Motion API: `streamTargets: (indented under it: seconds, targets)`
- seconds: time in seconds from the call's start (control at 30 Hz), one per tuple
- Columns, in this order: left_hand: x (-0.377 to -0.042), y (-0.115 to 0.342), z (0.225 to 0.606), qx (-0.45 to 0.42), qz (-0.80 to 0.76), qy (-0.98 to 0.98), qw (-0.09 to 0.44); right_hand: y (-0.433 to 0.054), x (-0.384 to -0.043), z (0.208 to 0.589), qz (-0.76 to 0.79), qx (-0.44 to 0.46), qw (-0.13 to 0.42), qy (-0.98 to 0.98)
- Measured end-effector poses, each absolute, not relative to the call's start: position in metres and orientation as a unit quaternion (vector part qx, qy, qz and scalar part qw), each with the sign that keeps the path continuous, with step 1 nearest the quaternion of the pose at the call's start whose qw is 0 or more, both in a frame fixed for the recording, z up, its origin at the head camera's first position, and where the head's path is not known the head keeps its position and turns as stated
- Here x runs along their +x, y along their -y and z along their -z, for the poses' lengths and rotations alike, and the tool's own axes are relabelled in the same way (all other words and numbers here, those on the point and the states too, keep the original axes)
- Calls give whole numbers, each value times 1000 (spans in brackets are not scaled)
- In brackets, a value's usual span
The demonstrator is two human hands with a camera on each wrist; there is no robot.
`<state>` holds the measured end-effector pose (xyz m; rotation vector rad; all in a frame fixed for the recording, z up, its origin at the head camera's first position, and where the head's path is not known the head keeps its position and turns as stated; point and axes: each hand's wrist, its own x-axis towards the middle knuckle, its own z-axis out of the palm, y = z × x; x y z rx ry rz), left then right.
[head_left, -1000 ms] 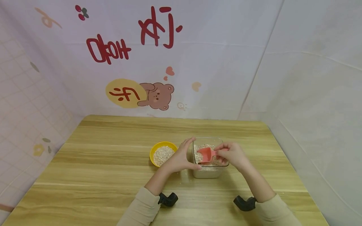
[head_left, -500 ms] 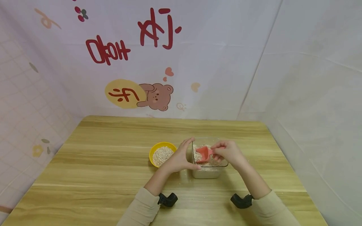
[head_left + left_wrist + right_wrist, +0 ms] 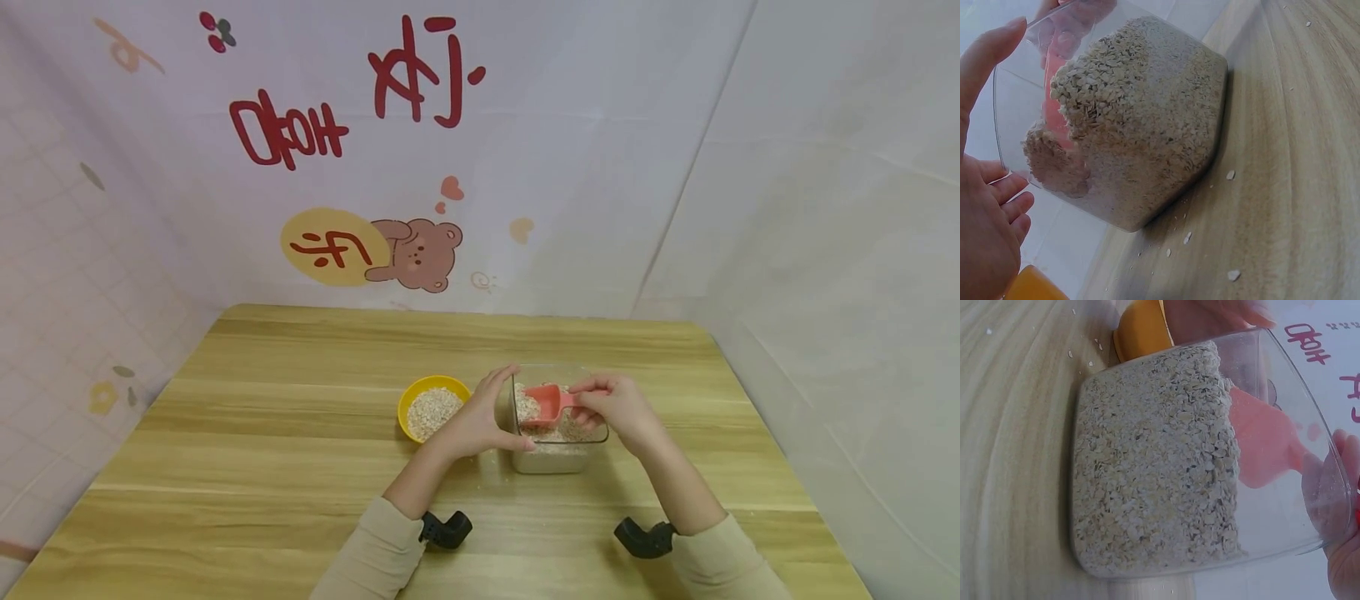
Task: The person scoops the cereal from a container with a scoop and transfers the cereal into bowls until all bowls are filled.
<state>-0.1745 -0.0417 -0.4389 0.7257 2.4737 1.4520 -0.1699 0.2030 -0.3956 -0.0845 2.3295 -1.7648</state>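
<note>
The scoop [image 3: 550,404] is held inside the clear tub [image 3: 551,461], to the left of the right grip [image 3: 618,412]. Its handle is pinched between thumb and fingers there. The scoop's long axis is laid roughly crosswise, with the handle toward the right grip and the mouth turned leftward, where oats [image 3: 1154,100] are met by its lip. How full it is cannot be told with certainty.

The tub is clasped along its left side by the left grip [image 3: 471,425], with the thumb set at the near rim and the fingers reached to the far corner. The yellow bowl [image 3: 431,382] is placed just left of the tub, with oats heaped in it, and is partly covered from view by the left grip. The scoop is thus nearer the right grip, the bowl nearer the left. The coming move is judged to turn on that line: scoop, left grip and bowl are ranged right to left, so the left grip and the tub's wall would have to be cleared on any path to the bowl.

No brand or label can be made out on scoop, tub or bowl. Red characters [image 3: 412,71] are printed on the backdrop [image 3: 570,167], but cannot be read with confidence.
</note>
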Motion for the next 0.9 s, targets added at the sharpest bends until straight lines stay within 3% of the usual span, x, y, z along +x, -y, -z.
streamTargets:
  seconds: [0.9]
  targets:
    - [-173, 42, 436, 245, -483, -836, 94, -218, -162, 402, 669, 11, 61, -740]
